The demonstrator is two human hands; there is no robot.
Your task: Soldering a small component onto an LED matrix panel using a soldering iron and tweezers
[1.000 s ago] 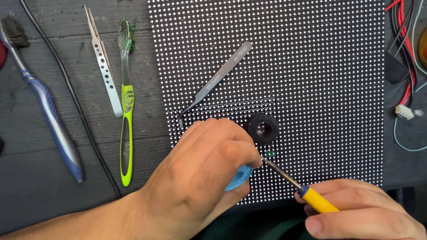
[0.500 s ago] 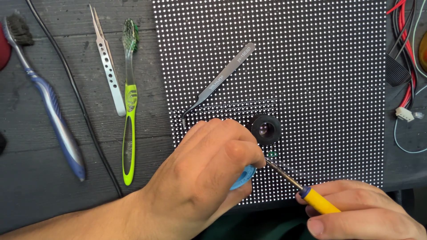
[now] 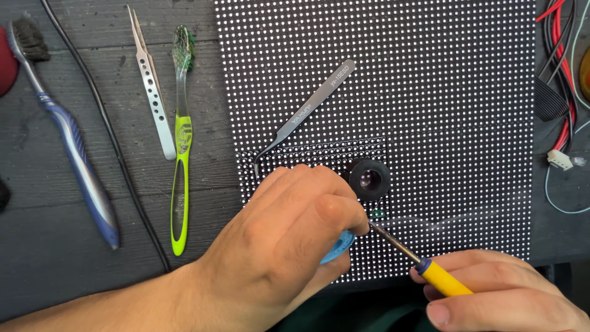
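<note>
on the led panel (image 3: 430, 74), just below a black loupe (image 3: 369, 178), the right hand (image 3: 510, 295) grips a yellow soldering iron (image 3: 424, 264) while the left hand (image 3: 289, 240) pinches a blue spool (image 3: 338, 246); the joint looks mid-solder, unfinished.

The left hand (image 3: 289, 246) rests on the dotted LED panel (image 3: 442, 92), its fingers (image 3: 335, 212) closed on a blue spool (image 3: 337, 246). The right hand (image 3: 510, 295) grips a yellow-handled soldering iron (image 3: 439, 278), tip beside the black loupe (image 3: 369, 179). Grey tweezers (image 3: 307, 110) lie on the panel.
</note>
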